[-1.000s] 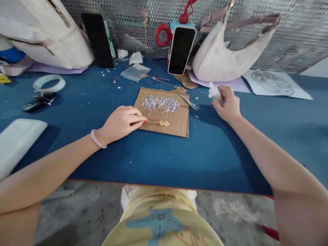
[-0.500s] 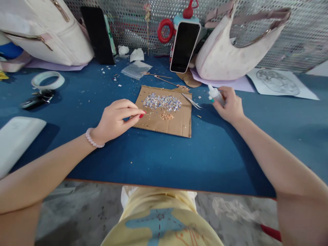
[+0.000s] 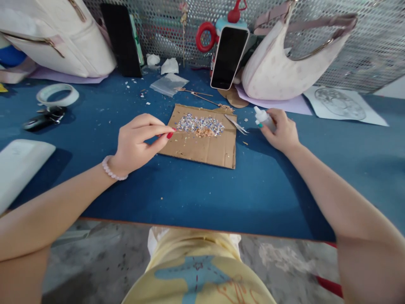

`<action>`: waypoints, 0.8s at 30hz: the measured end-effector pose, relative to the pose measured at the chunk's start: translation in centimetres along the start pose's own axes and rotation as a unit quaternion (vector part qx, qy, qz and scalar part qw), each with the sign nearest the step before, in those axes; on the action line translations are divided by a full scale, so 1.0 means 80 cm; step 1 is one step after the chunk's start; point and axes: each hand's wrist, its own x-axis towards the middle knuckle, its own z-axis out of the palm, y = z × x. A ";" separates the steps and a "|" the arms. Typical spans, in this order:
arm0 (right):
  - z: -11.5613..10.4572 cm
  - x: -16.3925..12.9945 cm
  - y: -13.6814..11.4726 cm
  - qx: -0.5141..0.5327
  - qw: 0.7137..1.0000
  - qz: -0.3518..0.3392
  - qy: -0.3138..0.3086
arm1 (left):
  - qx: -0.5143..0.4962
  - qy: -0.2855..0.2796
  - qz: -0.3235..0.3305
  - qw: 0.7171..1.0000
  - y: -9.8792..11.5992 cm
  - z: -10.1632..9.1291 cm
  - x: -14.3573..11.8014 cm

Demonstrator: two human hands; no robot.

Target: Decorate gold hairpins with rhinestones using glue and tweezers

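My left hand [image 3: 136, 141] pinches a thin gold stick [image 3: 182, 132]. It points toward 3 o'clock, its tip in the glitter pile [image 3: 200, 125] on the cardboard [image 3: 202, 147]. My right hand [image 3: 281, 131], farther away at 3 o'clock, is wrapped around a small white bottle [image 3: 263, 117].

Viewpoint: a single head-worn camera above the near edge of the bench [image 3: 202, 202].
Direction: forward and down, toward the cardboard sheet [image 3: 202, 145].
Nearness: close, at arm's reach.
Beyond the cardboard: a perforated metal screen [image 3: 363, 38].
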 end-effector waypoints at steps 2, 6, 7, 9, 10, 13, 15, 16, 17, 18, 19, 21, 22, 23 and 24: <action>0.000 0.000 0.000 -0.001 1.000 -0.004 -0.005 | -0.002 -0.003 -0.005 1.000 0.002 -0.002 0.001; -0.001 0.000 0.000 0.001 1.000 -0.014 -0.003 | -0.012 -0.007 -0.024 1.000 0.004 -0.003 0.001; 0.000 0.000 0.001 0.002 1.000 -0.016 -0.001 | -0.014 -0.009 -0.031 0.999 0.004 -0.004 0.001; 0.000 -0.001 0.002 0.003 1.000 -0.018 0.001 | -0.014 -0.010 -0.039 0.999 0.004 -0.004 0.001; 0.000 -0.001 0.002 0.001 1.000 -0.018 0.001 | -0.013 -0.009 -0.039 0.999 0.004 -0.004 0.001; 0.000 -0.001 0.002 -0.003 1.000 -0.017 -0.005 | -0.012 -0.008 -0.035 0.999 0.003 -0.004 0.001; -0.001 0.000 0.001 -0.004 1.000 -0.017 -0.010 | -0.012 -0.008 -0.036 0.999 0.003 -0.003 0.001; -0.001 0.000 0.001 -0.005 1.000 -0.017 -0.012 | -0.011 -0.009 -0.036 0.999 0.003 -0.003 0.001; -0.001 0.000 0.000 -0.006 1.000 -0.016 -0.013 | -0.011 -0.009 -0.034 0.999 0.004 -0.003 0.001; -0.002 0.000 0.000 -0.007 1.000 -0.015 -0.014 | -0.009 -0.010 -0.032 0.999 0.004 -0.002 0.001; -0.002 0.000 -0.001 -0.008 1.000 -0.014 -0.015 | -0.008 -0.010 -0.030 0.999 0.004 -0.002 0.001; -0.002 -0.001 -0.001 -0.009 1.000 -0.014 -0.020 | -0.004 -0.010 -0.024 1.000 0.003 -0.001 0.000; -0.003 -0.001 -0.002 -0.009 1.000 -0.014 -0.023 | -0.003 -0.010 -0.021 1.000 0.003 -0.001 0.000; -0.003 -0.001 -0.002 -0.010 1.000 -0.014 -0.026 | -0.001 -0.009 -0.017 1.000 0.003 -0.001 0.000; -0.004 -0.001 -0.003 -0.011 0.999 -0.014 -0.029 | 0.000 -0.008 -0.014 1.000 0.003 -0.001 -0.001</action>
